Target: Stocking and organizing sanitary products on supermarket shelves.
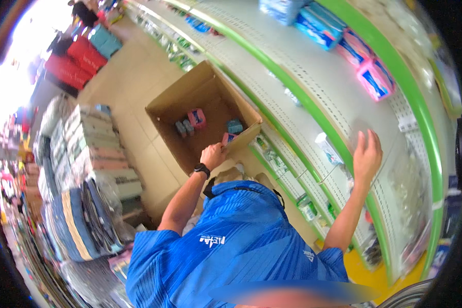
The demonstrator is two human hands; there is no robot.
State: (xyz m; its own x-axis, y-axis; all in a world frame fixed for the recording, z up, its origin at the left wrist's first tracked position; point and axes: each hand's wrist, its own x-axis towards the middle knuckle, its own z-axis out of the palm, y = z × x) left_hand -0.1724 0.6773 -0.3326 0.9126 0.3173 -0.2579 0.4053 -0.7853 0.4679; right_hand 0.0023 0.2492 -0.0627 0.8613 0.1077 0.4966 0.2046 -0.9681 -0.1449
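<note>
My left hand [213,156], with a dark watch on the wrist, grips the near rim of an open cardboard box [181,96]. Inside lie a pink pack [196,118], small grey-blue packs [184,127], a teal pack [235,126] and another pink pack [228,138] partly hidden by the near wall. To the right, my right hand [368,154] hovers by the green front edge of a perforated white shelf [315,65], fingers extended and nothing seen in them. Farther along that shelf stand pink packs [375,79] and blue packs [320,25].
Lower shelves [273,154] hold green and white packages. A white-and-blue box [328,148] sits near my right hand. Stacked folded textiles [96,154] in plastic stand to the left, with red suitcases [75,59] beyond. Tiled floor [138,77] runs between them.
</note>
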